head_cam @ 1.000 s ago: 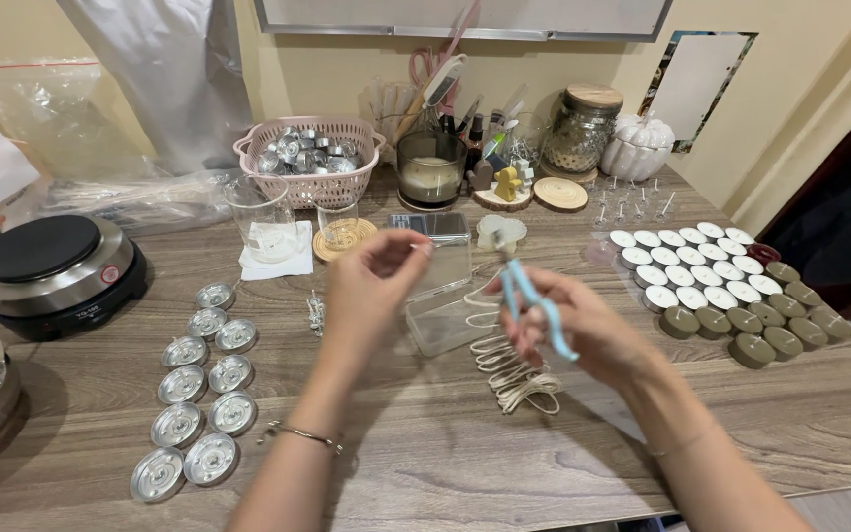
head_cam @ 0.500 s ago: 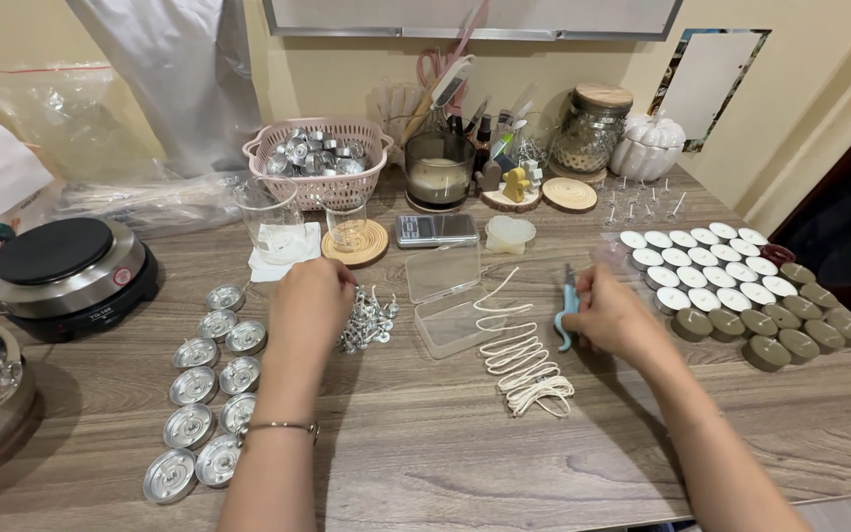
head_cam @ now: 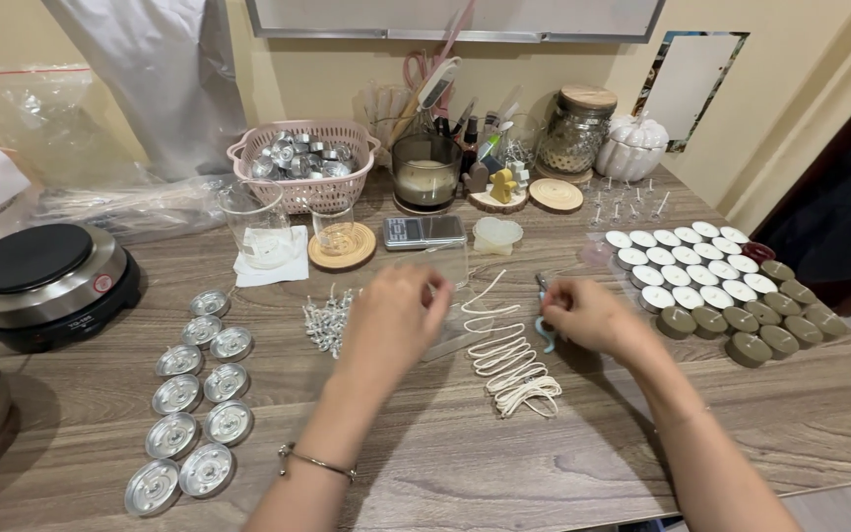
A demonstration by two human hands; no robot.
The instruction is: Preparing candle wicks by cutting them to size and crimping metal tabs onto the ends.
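My left hand (head_cam: 396, 317) hovers with curled fingers over a clear plastic bag (head_cam: 448, 264) lying flat on the table; whether it pinches anything is hidden. Just left of it lies a small pile of metal wick tabs (head_cam: 327, 320). My right hand (head_cam: 595, 315) grips small blue-handled scissors (head_cam: 544, 333), blades pointing away from me. Between the hands, a white wick cord (head_cam: 510, 363) lies in loose zigzag loops. Several empty metal tealight cups (head_cam: 194, 394) sit in two rows at the left.
Filled white tealights (head_cam: 687, 261) and olive ones (head_cam: 770, 320) cover the right side. A hot plate (head_cam: 41, 276) stands at the left, with a pink basket of cups (head_cam: 302, 163), a glass beaker (head_cam: 253, 222), a pocket scale (head_cam: 424, 232) and jars at the back.
My left hand lowered the clear bag to the table, reached towards the wick tabs, then moved right over the bag. My right hand brought the scissors down beside the wick cord.
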